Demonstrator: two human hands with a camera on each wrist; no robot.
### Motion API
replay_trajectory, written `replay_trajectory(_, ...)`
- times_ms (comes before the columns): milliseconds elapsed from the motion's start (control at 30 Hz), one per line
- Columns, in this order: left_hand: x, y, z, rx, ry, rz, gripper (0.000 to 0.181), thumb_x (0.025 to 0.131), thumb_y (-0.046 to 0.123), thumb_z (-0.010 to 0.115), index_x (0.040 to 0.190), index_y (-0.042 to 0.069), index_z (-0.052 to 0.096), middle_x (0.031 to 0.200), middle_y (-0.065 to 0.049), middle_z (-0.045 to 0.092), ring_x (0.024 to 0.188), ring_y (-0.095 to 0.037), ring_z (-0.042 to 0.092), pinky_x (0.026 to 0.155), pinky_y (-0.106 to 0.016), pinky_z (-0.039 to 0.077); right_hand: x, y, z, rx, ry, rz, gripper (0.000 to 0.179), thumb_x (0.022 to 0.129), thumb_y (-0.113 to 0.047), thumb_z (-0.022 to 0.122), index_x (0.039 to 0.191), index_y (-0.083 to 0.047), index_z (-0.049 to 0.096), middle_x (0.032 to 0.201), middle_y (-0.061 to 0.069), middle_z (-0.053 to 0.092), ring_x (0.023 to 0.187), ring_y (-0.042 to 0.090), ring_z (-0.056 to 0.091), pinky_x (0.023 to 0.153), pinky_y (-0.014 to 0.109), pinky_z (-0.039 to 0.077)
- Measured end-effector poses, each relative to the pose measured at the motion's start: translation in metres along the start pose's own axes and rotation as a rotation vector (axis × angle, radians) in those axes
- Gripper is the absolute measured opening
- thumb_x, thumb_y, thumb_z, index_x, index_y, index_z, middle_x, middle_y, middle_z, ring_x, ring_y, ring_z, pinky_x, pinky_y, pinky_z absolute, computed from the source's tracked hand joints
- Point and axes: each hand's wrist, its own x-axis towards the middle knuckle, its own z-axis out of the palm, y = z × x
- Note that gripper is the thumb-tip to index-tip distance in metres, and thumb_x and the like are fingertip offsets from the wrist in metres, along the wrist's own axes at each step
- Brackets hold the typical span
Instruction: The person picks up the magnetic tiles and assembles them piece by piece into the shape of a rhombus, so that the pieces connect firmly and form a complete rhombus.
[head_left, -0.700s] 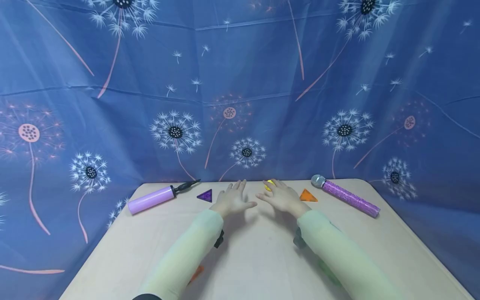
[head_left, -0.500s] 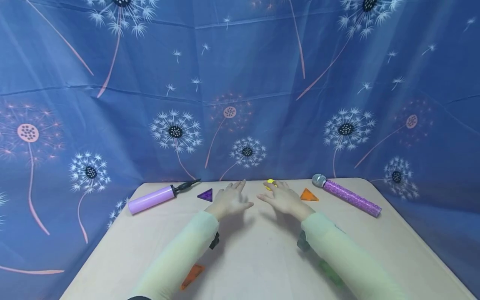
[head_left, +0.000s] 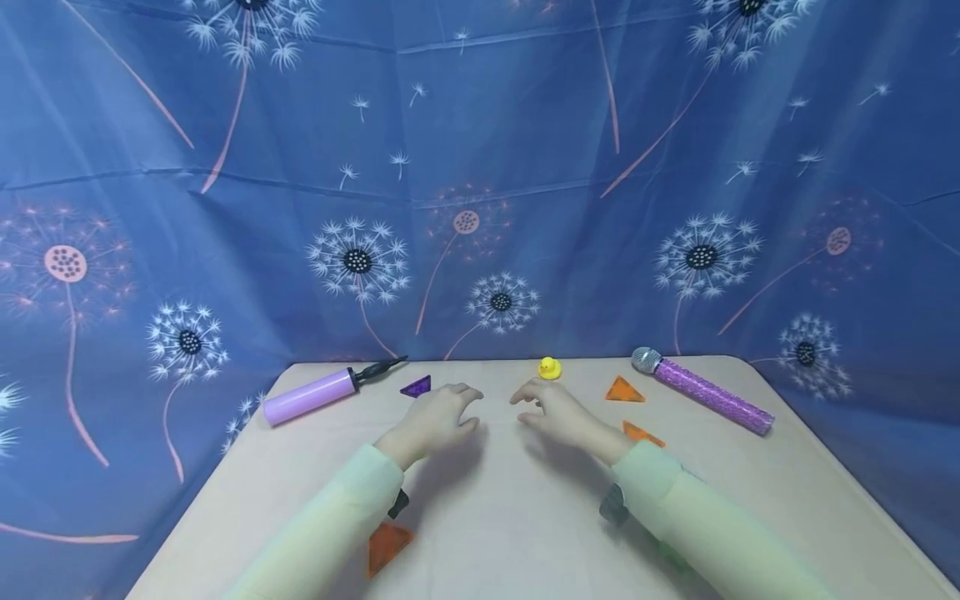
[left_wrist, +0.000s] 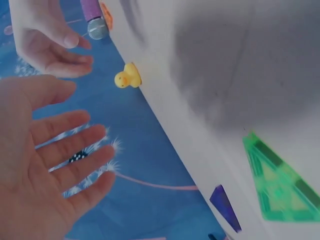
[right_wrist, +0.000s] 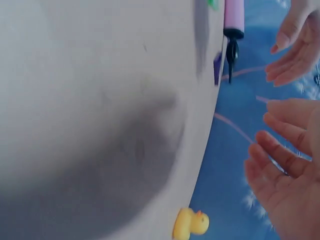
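Observation:
My left hand point(head_left: 429, 423) hovers over the table left of centre, fingers loosely bent, holding nothing. Opposite it, my right hand point(head_left: 564, 417) is likewise relaxed and holds nothing. A yellow rubber duck point(head_left: 550, 368) stands at the far edge, just beyond the right fingers. By the left knuckles lies a purple triangle point(head_left: 416, 387). The left wrist view shows a green triangle point(left_wrist: 287, 187) on the table, mostly hidden by the left hand in the head view. Right of the right hand lie two orange triangles, one farther back point(head_left: 625, 390), the other point(head_left: 642, 433) partly behind the sleeve.
A lilac hand pump point(head_left: 311, 397) with a black nozzle lies at the back left. At the back right is a glittery purple microphone point(head_left: 712, 396). Another orange triangle point(head_left: 387, 546) is near the left forearm; a green piece point(head_left: 673, 557) shows beneath the right sleeve. A blue curtain point(head_left: 480, 167) hangs behind the table.
Both hands have drawn back from the far edge, their fingers bending more. The duck is now uncovered, and an orange triangle beside the right sleeve has come into view.

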Motion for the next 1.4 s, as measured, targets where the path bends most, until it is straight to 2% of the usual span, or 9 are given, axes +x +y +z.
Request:
replay_trajectory(133, -0.014, -0.005, -0.007, -0.042, -0.004, 0.021, 0.035, 0.096, 0.021, 0.068, 0.128, 0.007, 0.067, 0.129, -0.01, 0.066, 0.12, -0.029, 0.062, 0.097, -0.047, 0.053, -0.002, -0.013, 0.008, 0.031, -0.019, -0.05, 0.016, 0.094, -0.007, 0.072, 0.11, -0.005, 0.074, 0.108, 0.001, 0.069, 0.104, 0.023, 0.064, 0.092, 0.043, 0.053)
replay_trajectory(267, -0.03, -0.015, -0.01, -0.049, -0.002, 0.014, 0.035, 0.096, 0.02, 0.068, 0.128, 0.006, 0.066, 0.128, -0.012, 0.066, 0.119, -0.031, 0.063, 0.097, -0.049, 0.053, -0.003, -0.029, 0.019, 0.031, -0.054, -0.122, 0.013, 0.096, -0.009, 0.07, 0.108, -0.008, 0.074, 0.107, -0.001, 0.07, 0.105, 0.02, 0.065, 0.094, 0.04, 0.053)
replay_trajectory(433, -0.055, -0.03, -0.009, -0.059, -0.021, 0.0, 0.035, 0.098, 0.017, 0.063, 0.129, 0.002, 0.065, 0.131, -0.016, 0.065, 0.125, -0.034, 0.059, 0.105, -0.051, 0.047, -0.006, -0.049, 0.038, -0.042, -0.129, -0.271, 0.014, 0.097, -0.008, 0.065, 0.109, -0.008, 0.073, 0.11, 0.0, 0.07, 0.11, 0.02, 0.065, 0.1, 0.037, 0.05)
replay_trajectory(600, -0.076, -0.044, -0.004, -0.082, -0.051, -0.023, 0.036, 0.101, 0.02, 0.06, 0.133, 0.004, 0.063, 0.135, -0.017, 0.062, 0.128, -0.037, 0.056, 0.106, -0.053, 0.045, -0.009, -0.067, 0.056, -0.144, -0.214, -0.382, 0.016, 0.099, -0.013, 0.064, 0.113, -0.01, 0.072, 0.115, 0.0, 0.068, 0.115, 0.016, 0.062, 0.104, 0.03, 0.046)
replay_trajectory(767, -0.093, -0.055, 0.005, -0.084, -0.02, -0.02, 0.033, 0.098, 0.015, 0.064, 0.128, 0.003, 0.066, 0.131, -0.017, 0.064, 0.124, -0.037, 0.059, 0.105, -0.053, 0.046, -0.01, -0.082, 0.071, -0.209, -0.265, -0.464, 0.019, 0.101, -0.018, 0.064, 0.118, -0.013, 0.072, 0.121, -0.001, 0.068, 0.118, 0.013, 0.061, 0.106, 0.025, 0.044)
replay_trajectory(933, -0.103, -0.063, 0.013, -0.072, -0.006, -0.015, 0.031, 0.095, 0.013, 0.066, 0.124, 0.002, 0.067, 0.125, -0.015, 0.066, 0.118, -0.035, 0.062, 0.101, -0.052, 0.049, -0.007, -0.095, 0.084, -0.272, -0.326, -0.56, 0.023, 0.101, -0.021, 0.063, 0.122, -0.014, 0.071, 0.128, 0.0, 0.067, 0.122, 0.011, 0.059, 0.108, 0.022, 0.04)
replay_trajectory(1100, -0.106, -0.068, 0.018, -0.079, -0.005, -0.02, 0.03, 0.094, 0.013, 0.067, 0.123, 0.002, 0.067, 0.121, -0.013, 0.067, 0.115, -0.033, 0.063, 0.1, -0.051, 0.05, -0.004, -0.103, 0.098, -0.322, -0.373, -0.657, 0.027, 0.101, -0.022, 0.065, 0.126, -0.015, 0.07, 0.132, 0.0, 0.065, 0.127, 0.009, 0.056, 0.11, 0.018, 0.036)
replay_trajectory(1233, -0.107, -0.071, 0.022, -0.092, -0.017, -0.027, 0.032, 0.095, 0.014, 0.068, 0.124, 0.001, 0.067, 0.122, -0.014, 0.067, 0.115, -0.033, 0.063, 0.1, -0.051, 0.05, -0.003, -0.11, 0.105, -0.321, -0.394, -0.725, 0.031, 0.101, -0.022, 0.063, 0.131, -0.015, 0.068, 0.138, 0.001, 0.062, 0.132, 0.01, 0.053, 0.112, 0.017, 0.032)
replay_trajectory(1400, -0.109, -0.075, 0.025, -0.092, -0.009, -0.023, 0.03, 0.094, 0.013, 0.069, 0.121, 0.0, 0.067, 0.115, -0.011, 0.067, 0.108, -0.03, 0.064, 0.096, -0.05, 0.052, -0.002, -0.119, 0.113, -0.284, -0.47, -0.792, 0.037, 0.102, -0.021, 0.059, 0.138, -0.013, 0.062, 0.147, 0.003, 0.055, 0.14, 0.009, 0.043, 0.114, 0.015, 0.023)
